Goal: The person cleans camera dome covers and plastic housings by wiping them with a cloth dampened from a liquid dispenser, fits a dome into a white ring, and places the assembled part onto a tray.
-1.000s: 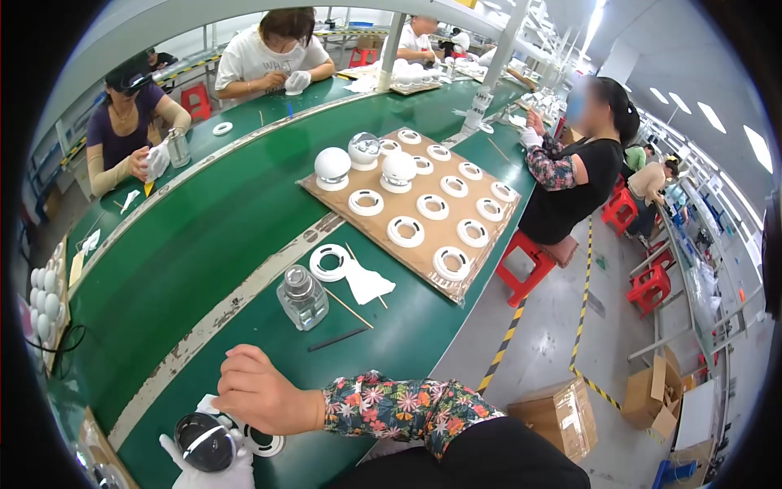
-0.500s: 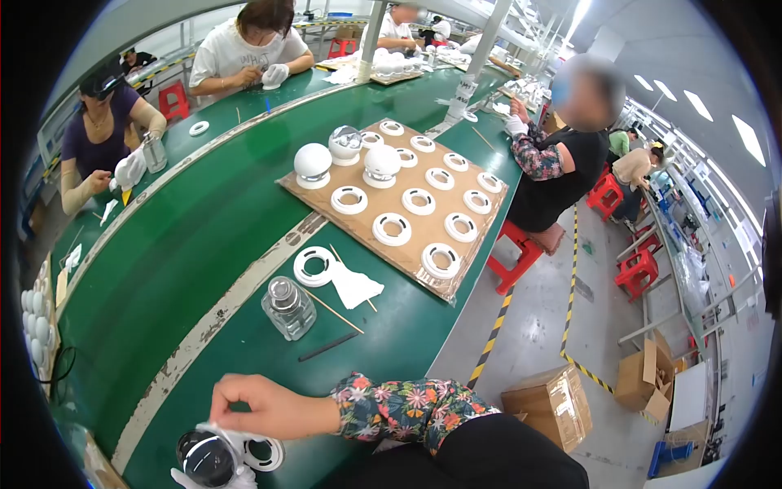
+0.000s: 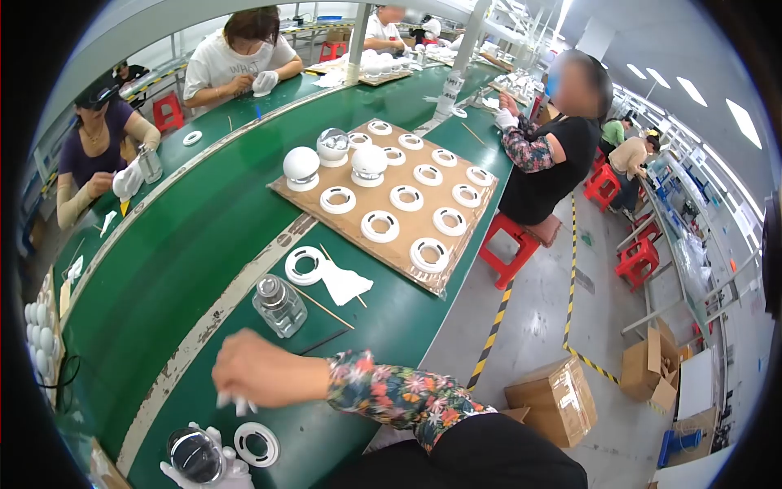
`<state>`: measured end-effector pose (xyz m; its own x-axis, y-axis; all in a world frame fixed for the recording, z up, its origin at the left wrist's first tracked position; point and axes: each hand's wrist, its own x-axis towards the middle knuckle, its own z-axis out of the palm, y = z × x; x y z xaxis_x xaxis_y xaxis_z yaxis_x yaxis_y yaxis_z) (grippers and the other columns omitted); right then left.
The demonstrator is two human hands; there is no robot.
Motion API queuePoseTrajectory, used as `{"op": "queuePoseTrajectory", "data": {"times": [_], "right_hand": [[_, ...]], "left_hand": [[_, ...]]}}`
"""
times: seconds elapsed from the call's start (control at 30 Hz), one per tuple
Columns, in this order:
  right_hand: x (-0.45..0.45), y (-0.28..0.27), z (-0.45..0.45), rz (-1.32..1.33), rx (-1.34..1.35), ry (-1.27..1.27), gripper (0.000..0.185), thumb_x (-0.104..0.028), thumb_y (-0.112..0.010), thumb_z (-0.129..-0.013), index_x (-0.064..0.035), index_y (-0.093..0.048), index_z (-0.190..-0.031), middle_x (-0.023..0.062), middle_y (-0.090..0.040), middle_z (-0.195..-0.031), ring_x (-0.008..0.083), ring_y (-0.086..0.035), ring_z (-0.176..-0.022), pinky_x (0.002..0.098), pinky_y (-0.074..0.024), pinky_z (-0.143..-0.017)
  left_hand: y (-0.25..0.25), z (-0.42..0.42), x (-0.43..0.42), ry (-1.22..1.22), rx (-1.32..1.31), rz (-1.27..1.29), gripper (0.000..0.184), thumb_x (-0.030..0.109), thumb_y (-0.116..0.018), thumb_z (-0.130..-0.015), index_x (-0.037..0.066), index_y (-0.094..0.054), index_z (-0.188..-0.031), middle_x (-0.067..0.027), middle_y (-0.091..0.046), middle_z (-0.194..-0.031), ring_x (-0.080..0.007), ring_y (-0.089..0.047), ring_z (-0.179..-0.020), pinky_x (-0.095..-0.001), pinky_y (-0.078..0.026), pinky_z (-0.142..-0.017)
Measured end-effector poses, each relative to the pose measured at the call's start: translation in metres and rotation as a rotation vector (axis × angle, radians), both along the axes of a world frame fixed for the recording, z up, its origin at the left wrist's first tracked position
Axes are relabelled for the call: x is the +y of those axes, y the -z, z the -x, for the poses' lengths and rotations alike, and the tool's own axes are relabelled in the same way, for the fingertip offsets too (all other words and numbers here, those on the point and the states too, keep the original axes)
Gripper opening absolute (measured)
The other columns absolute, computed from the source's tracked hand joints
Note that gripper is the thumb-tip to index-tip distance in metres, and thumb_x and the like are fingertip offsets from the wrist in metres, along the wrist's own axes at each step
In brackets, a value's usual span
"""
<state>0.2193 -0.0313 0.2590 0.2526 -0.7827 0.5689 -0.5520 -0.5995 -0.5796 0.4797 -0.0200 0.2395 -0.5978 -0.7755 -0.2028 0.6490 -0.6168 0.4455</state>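
In the lower left, my white-gloved left hand (image 3: 224, 473) is closed around a round white ball-shaped device with a glossy black dome (image 3: 195, 455), its dark face upward. My bare right hand (image 3: 259, 371), below a floral sleeve, is raised above it, apart from the device. The fingers are bent together, and a small white cloth (image 3: 236, 403) shows beneath them, slightly blurred. Right of my left hand a white slotted ring (image 3: 257, 444) lies flat on the green bench (image 3: 342, 432). A clear glass bottle (image 3: 279, 306) stands beyond my right hand.
Past the bottle lie another white ring (image 3: 305, 266), a white cloth piece (image 3: 346, 281), thin wooden sticks (image 3: 326, 308) and a dark rod (image 3: 323, 342). A cardboard sheet (image 3: 326, 226) carries several rings and white balls (image 3: 301, 163). A co-worker (image 3: 554, 147) sits at the right edge.
My right hand has lifted away from the domed device toward the bottle. The ring beside my left hand is now fully uncovered. The view has shifted slightly.
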Motion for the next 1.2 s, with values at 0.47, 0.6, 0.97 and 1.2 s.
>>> {"op": "queuePoseTrajectory", "data": {"times": [0.47,0.6,0.97,1.2], "right_hand": [[-0.011,0.006,-0.037,-0.112,-0.373,0.126,0.011,-0.004,-0.068,-0.081,-0.0045,-0.070,-0.092,0.0098,-0.068,-0.087,0.0263,-0.063,-0.083,0.0368,-0.0507,-0.075],[0.000,-0.005,-0.063,-0.101,-0.378,0.092,0.020,0.000,-0.068,-0.078,-0.0055,-0.070,-0.097,0.0063,-0.062,-0.079,0.0235,-0.059,-0.077,0.0339,-0.0475,-0.071],[0.008,-0.011,-0.077,0.147,-0.073,-0.037,0.014,-0.002,-0.069,-0.074,-0.0069,-0.069,-0.086,0.0047,-0.061,-0.080,0.0247,-0.057,-0.080,0.0386,-0.0444,-0.078],[-0.001,0.016,-0.060,-0.361,-0.406,0.013,0.004,0.000,-0.066,-0.083,-0.0012,-0.068,-0.087,0.0069,-0.066,-0.083,0.0188,-0.059,-0.079,0.0295,-0.0460,-0.072]], "left_hand": [[-0.009,0.016,0.005,-0.204,0.052,-0.194,0.065,0.060,-0.040,-0.097,0.002,-0.054,-0.122,-0.0247,-0.058,-0.118,-0.0396,-0.058,-0.104,-0.0404,-0.054,-0.072],[0.000,0.003,0.004,-0.100,0.129,-0.195,0.068,0.061,-0.035,-0.098,0.002,-0.049,-0.131,-0.0214,-0.060,-0.120,-0.0402,-0.065,-0.100,-0.0422,-0.058,-0.076],[0.010,0.004,0.006,-0.094,-0.031,0.059,0.066,0.049,-0.049,-0.095,0.000,-0.041,-0.139,-0.0139,-0.057,-0.126,-0.0274,-0.058,-0.115,-0.0457,-0.051,-0.092],[0.002,0.003,0.010,0.058,0.017,0.107,0.077,0.065,-0.047,-0.091,0.001,-0.046,-0.135,-0.0192,-0.059,-0.122,-0.0351,-0.065,-0.100,-0.0382,-0.058,-0.076]]}}
